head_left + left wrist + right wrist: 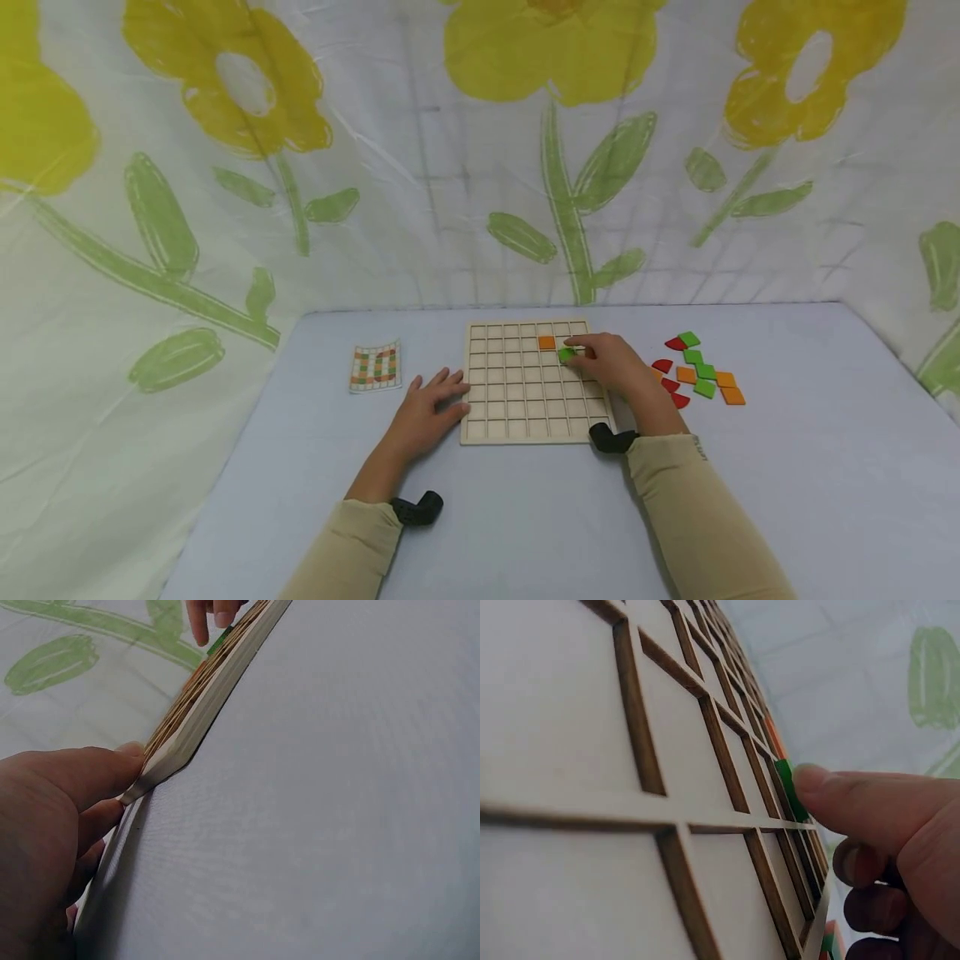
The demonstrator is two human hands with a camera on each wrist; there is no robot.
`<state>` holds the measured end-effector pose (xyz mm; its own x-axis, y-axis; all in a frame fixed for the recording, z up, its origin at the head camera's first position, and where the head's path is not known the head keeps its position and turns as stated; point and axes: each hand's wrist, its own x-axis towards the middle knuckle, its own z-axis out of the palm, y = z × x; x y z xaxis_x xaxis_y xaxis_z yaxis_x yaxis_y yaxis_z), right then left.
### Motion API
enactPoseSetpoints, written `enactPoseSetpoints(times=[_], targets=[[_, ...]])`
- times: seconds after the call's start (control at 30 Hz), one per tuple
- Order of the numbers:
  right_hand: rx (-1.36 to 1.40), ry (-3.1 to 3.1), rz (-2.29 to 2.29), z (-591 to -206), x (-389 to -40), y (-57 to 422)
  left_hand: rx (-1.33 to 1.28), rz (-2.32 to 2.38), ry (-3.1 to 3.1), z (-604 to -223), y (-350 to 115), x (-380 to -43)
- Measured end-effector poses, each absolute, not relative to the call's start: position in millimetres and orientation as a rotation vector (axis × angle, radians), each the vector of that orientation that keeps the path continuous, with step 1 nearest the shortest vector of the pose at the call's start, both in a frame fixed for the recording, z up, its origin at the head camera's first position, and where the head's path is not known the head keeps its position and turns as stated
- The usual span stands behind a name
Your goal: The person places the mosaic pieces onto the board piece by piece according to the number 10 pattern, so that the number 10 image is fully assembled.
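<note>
A pale wooden grid board lies flat on the white surface, in front of the person. Taking the board's middle as the clock centre and 12 as the far side, the left hand is between 8 and 9 o'clock, relaxed with spread fingers; its thumb and fingertips touch the board's left edge and grip nothing. The right hand, towards 2 o'clock, pinches a green tile between thumb and finger over the grid, between 1 and 2 o'clock; whether the tile sits fully in a cell, I cannot tell. Just beyond it, towards 10 o'clock from the tile, an orange tile sits in a cell.

At 3 o'clock, off the board, lie loose pieces: green and orange squares and red rounded ones, some partly hidden by the right arm. At 9 o'clock lies a patterned card. A black wrist device shows at the left cuff. A flower-printed curtain hangs at 12 o'clock.
</note>
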<state>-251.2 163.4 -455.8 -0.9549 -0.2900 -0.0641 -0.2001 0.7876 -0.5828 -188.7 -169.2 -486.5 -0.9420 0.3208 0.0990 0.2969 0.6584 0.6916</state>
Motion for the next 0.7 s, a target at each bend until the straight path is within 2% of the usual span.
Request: enactPoseSetpoints(times=[0.7], targets=[[-0.291, 2.814, -0.899, -460.5, -251.2, 167.2, 0.449, 1.149, 2.807, -485.2, -167.5, -188.2]])
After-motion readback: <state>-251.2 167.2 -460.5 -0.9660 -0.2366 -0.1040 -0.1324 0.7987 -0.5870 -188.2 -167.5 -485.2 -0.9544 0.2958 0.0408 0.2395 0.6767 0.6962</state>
